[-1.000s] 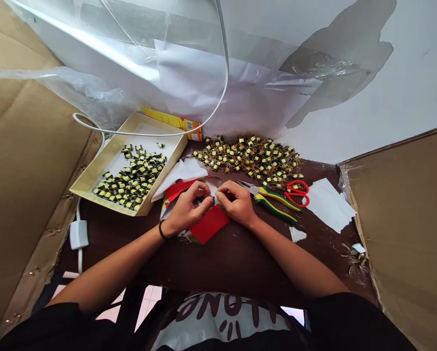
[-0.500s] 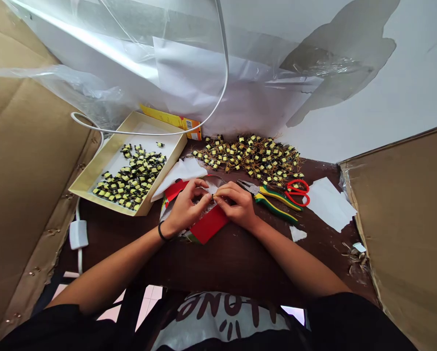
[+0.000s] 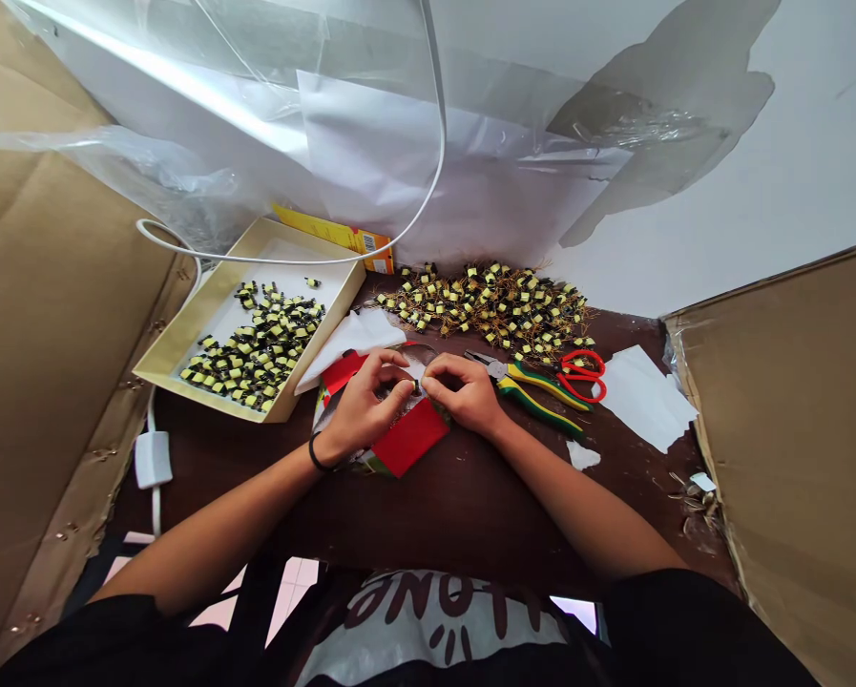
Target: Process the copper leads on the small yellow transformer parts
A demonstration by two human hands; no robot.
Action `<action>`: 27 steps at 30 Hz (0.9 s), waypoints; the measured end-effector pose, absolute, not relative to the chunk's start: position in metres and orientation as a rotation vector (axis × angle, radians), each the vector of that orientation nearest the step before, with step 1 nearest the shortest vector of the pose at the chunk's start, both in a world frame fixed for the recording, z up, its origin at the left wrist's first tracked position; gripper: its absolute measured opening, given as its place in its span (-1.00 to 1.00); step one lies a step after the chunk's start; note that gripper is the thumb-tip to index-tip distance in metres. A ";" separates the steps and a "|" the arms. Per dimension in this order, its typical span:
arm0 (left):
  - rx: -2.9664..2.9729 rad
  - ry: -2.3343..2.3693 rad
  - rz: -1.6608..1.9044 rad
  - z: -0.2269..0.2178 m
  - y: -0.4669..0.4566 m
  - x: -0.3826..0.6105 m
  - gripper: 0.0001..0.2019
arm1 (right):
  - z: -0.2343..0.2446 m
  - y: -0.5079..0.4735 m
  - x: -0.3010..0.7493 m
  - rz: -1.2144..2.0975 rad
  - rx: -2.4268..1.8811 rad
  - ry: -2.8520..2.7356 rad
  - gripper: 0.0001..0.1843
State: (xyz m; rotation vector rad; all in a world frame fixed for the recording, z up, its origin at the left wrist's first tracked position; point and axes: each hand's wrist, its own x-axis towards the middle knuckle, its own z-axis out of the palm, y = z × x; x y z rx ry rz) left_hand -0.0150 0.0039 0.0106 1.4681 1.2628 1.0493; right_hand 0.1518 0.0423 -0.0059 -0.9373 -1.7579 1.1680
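Observation:
My left hand [image 3: 371, 399] pinches a small black-and-yellow wire-wound coil component [image 3: 417, 386] between thumb and fingertips. Just right of it, my right hand [image 3: 463, 389] has its thumb and forefinger pressed together; whatever is between them is too small to make out. Both hands are above a red piece [image 3: 411, 439] and other scraps on the dark table. Beyond them spreads a heap of similar coil components [image 3: 491, 305] with loose copper-coloured wires. More components [image 3: 256, 353] lie in a shallow cream box [image 3: 281, 405] to the left.
Pliers [image 3: 542, 391] with green-and-yellow handles and red-handled scissors [image 3: 581, 374] lie right of my hands, beside white paper [image 3: 642, 396]. A white cable [image 3: 438, 162] loops over the box. Cardboard walls [image 3: 806, 420] flank the table [image 3: 428, 520].
My right fingertips have drawn slightly away from the component, opening a small gap to my left hand. My left hand keeps its hold in nearly the same place.

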 end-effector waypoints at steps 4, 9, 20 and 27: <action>1.537 1.254 1.093 0.007 0.002 -0.015 -0.84 | -0.006 0.042 0.152 1.122 -0.910 -1.817 -0.86; 1.623 1.290 1.079 -0.001 0.000 -0.018 -0.88 | -0.004 0.041 0.151 1.068 -0.950 -1.848 -0.85; 1.541 1.171 1.092 0.008 0.005 -0.017 -0.84 | -0.009 0.045 0.150 1.490 -1.000 -1.503 -0.80; 1.342 1.072 1.147 0.005 0.006 -0.017 -0.69 | -0.011 0.048 0.144 1.602 -1.033 -1.178 -0.71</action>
